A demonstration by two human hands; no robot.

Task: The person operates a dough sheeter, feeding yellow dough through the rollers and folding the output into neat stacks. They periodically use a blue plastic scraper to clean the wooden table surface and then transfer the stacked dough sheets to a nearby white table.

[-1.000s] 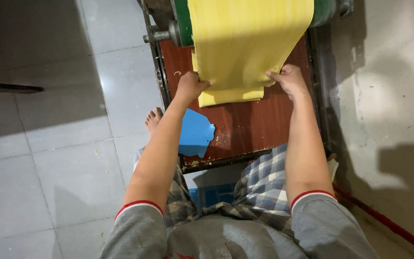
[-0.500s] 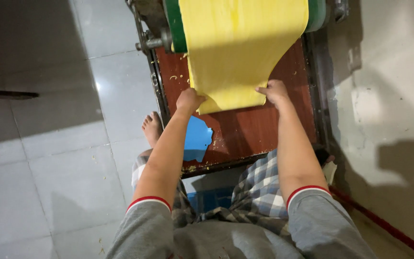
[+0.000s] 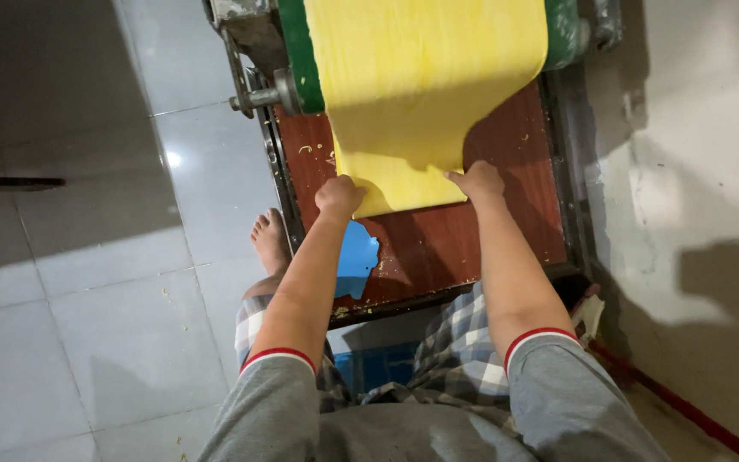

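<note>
Yellow dough sheet [image 3: 421,94] gripped at its lower edge by both hands: left [image 3: 338,197], right [image 3: 477,181].

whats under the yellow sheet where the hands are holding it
Under the yellow sheet lies a reddish-brown board, bare below the edge held by the left hand and right hand. The part beneath the sheet is covered.

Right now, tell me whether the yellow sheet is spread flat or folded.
Spread, not folded: the yellow sheet hangs as one layer from the green roller, its lower corners gripped by the left hand and right hand.
</note>
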